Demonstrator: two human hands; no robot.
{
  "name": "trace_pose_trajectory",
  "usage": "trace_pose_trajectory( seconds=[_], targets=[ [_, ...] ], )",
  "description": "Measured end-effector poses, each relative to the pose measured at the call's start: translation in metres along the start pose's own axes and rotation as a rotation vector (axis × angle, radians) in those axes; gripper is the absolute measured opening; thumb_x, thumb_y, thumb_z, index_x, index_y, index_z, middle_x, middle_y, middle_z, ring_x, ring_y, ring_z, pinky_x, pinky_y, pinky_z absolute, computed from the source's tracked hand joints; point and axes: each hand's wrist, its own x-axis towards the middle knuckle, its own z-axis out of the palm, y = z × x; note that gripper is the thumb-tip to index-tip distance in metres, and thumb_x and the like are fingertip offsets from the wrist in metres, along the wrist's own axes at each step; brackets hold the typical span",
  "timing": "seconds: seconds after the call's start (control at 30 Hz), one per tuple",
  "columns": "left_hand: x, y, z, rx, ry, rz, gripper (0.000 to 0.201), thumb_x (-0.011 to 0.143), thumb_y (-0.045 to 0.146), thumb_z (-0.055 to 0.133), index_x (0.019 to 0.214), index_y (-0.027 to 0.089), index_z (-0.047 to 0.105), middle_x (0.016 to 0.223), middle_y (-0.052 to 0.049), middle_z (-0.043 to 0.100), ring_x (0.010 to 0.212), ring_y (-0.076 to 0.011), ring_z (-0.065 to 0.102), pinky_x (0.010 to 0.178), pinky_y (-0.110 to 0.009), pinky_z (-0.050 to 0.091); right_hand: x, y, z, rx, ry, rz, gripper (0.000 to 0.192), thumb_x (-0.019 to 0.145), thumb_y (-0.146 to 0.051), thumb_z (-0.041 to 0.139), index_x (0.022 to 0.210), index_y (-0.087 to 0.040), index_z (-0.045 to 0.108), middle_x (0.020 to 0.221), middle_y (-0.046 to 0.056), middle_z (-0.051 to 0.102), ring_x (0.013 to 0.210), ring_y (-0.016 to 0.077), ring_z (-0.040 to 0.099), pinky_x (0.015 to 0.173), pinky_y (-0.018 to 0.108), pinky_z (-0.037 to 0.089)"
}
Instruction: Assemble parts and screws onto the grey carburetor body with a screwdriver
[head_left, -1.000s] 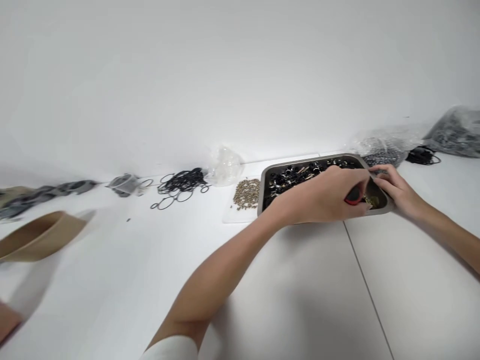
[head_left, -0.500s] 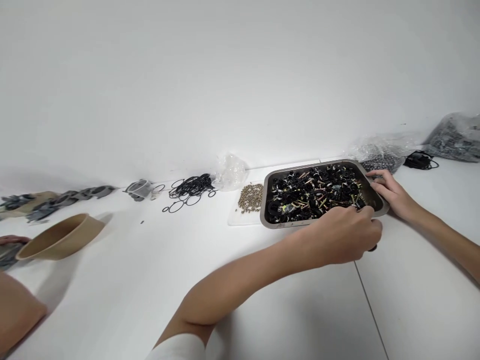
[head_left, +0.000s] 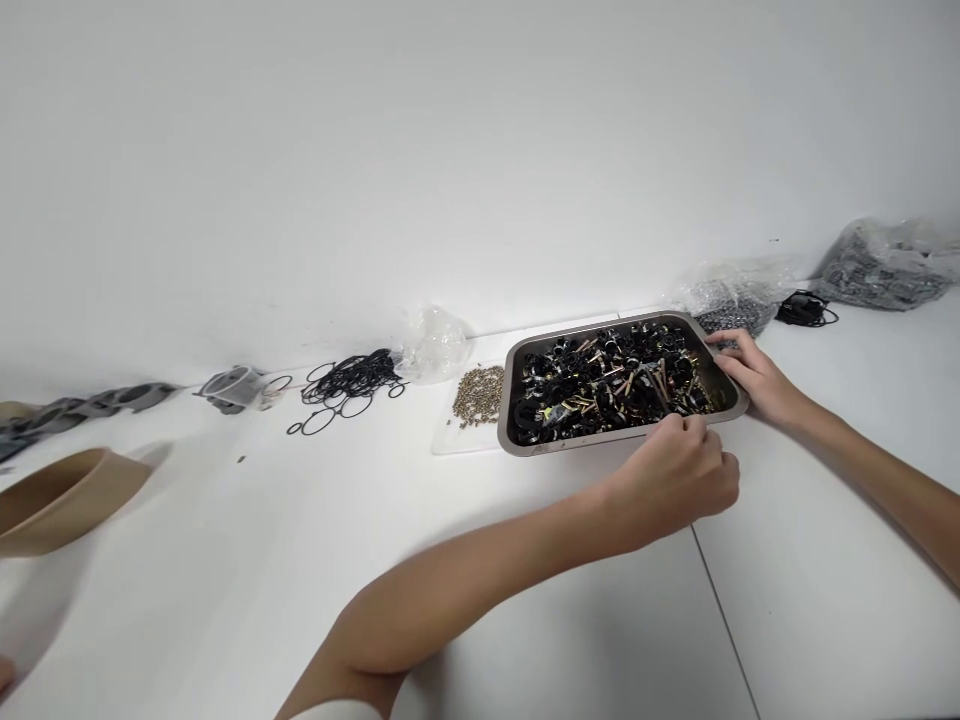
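Observation:
A metal tray [head_left: 577, 442] holds a heap of small black ring-shaped parts [head_left: 622, 375] mixed with brass-coloured pieces. My left hand [head_left: 679, 475] is closed in front of the tray's near right edge, its knuckles overlapping the rim. Whatever its curled fingers hold is hidden from view. At the tray's right end, my right hand [head_left: 761, 378] grips the rim, with thumb and fingers at the corner. Beside the tray's left end, a pile of small brass-coloured pieces [head_left: 478, 395] lies on a white board [head_left: 450, 440].
Black rubber rings [head_left: 352, 380] and a crumpled clear bag [head_left: 435, 345] lie toward the wall. A clear cup [head_left: 232, 388] and a tan round container [head_left: 82, 500] are on the left. Behind the right hand are filled plastic bags [head_left: 885, 265] and a black cord bundle [head_left: 806, 308].
The view has swung right, so everything sits further left. My left hand has drawn slightly back from the tray, and the dark item below it no longer shows. The right hand stays on the rim.

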Motion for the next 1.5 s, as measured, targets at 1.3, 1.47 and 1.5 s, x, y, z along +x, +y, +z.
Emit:
trace_pose_trajectory(
  seconds=[1.3,1.47,1.5],
  targets=[
    [-0.112,-0.094,-0.159,-0.223,0.553,-0.539,0.014,0.087,0.023,0.062,0.077,0.025,0.072,0.065,0.003,0.065,0.054,-0.0102,0.054,0.054,-0.032,0.043,0.039,-0.109,0.114,-0.671,-0.392,-0.461,0.066,0.093,-0.057,0.046,0.149,-0.022,0.051,0.151,0.016,0.052,0.136,0.0414,0.044,0.111,0.061,0.036],
    [-0.114,-0.094,-0.159,-0.222,0.568,-0.586,0.014,0.087,0.025,0.061,0.079,0.024,0.073,0.065,0.003,0.063,0.055,-0.0112,0.052,0.057,-0.034,0.041,0.044,-0.099,0.14,-0.77,-0.466,-0.5,0.07,0.094,-0.059,0.044,0.153,-0.021,0.05,0.158,0.017,0.047,0.139,0.0441,0.04,0.112,0.064,0.029],
    [-0.114,-0.095,-0.158,-0.225,0.582,-0.601,0.013,0.086,0.026,0.063,0.078,0.024,0.074,0.065,0.002,0.064,0.056,-0.0118,0.053,0.059,-0.035,0.041,0.043,-0.097,0.141,-0.788,-0.468,-0.506,0.07,0.095,-0.058,0.044,0.154,-0.021,0.049,0.159,0.017,0.047,0.139,0.044,0.04,0.113,0.064,0.029]
  ],
)
